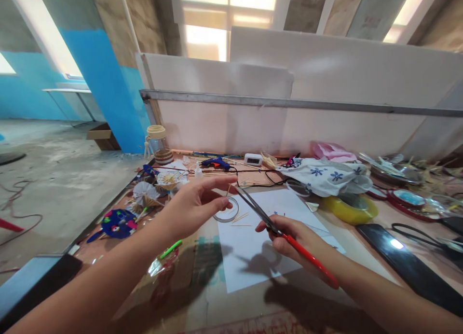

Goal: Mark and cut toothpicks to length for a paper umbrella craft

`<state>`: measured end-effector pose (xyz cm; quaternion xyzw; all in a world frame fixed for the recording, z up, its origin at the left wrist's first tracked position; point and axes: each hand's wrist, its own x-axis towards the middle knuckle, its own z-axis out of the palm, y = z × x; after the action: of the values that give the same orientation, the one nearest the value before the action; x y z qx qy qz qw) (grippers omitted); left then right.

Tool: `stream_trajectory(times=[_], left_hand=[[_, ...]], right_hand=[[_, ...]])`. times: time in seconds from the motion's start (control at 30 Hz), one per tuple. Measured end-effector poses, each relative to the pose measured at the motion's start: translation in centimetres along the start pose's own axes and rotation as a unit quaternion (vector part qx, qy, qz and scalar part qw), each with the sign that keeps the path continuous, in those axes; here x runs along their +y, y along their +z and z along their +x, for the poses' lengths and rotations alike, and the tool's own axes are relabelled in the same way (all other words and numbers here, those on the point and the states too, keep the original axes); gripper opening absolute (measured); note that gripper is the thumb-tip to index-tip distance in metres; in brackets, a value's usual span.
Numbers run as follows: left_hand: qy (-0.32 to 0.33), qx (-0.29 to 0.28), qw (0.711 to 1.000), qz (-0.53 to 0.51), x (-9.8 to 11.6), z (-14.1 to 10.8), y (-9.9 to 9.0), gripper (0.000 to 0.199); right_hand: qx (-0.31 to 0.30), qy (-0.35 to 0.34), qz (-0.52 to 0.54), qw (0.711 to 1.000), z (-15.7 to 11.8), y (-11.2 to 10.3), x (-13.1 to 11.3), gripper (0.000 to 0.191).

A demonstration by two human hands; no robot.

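Observation:
My right hand [294, 232] is closed around red-handled scissors [309, 257], whose parted blades point up and left. Just left of the blade tips, my left hand [198, 199] pinches a short, thin wooden stick [228, 190] between thumb and fingers. Beneath both hands lies a white sheet of paper [242, 266]. Several toothpick-like sticks [240, 219] rest on it, beside a thin ring [236, 213] partly covered by my left hand.
A blue glue gun [216, 163] and a small white digital device [252, 159] sit at the back. To the right are a yellow tape roll [356, 209], a flowered cloth [325, 175] and a black phone-like slab [405, 261]. A green pen [170, 249] lies left, near paper crafts [144, 193].

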<state>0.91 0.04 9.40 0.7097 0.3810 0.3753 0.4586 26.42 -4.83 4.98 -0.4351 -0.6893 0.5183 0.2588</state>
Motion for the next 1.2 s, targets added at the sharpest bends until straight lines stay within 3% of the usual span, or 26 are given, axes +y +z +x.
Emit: stream_trajectory(times=[0.27, 0.37, 0.5, 0.67, 1.2], left_hand=[[0.015, 0.018, 1.0, 0.018, -0.3, 0.2, -0.6, 0.043], [-0.004, 0.0, 0.993, 0.122, -1.2, 0.5, -1.0, 0.05], [-0.041, -0.025, 0.951, 0.304, -4.0, 1.4, -1.6, 0.059], [-0.049, -0.03, 0.948, 0.313, -6.6, 2.1, -2.1, 0.056], [-0.064, -0.054, 0.947, 0.309, -6.0, 1.8, -1.7, 0.056]], right_hand=[[0.003, 0.003, -0.006, 1.0, 0.2, 0.1, 0.2, 0.071], [-0.001, 0.002, 0.004, 1.0, 0.2, 0.2, 0.4, 0.069], [-0.007, 0.0, 0.012, 1.0, 0.3, 0.2, 0.9, 0.066], [-0.007, -0.001, 0.004, 1.0, 0.6, 0.1, 1.6, 0.061], [-0.012, -0.002, 0.02, 1.0, 0.8, 0.0, 2.0, 0.061]])
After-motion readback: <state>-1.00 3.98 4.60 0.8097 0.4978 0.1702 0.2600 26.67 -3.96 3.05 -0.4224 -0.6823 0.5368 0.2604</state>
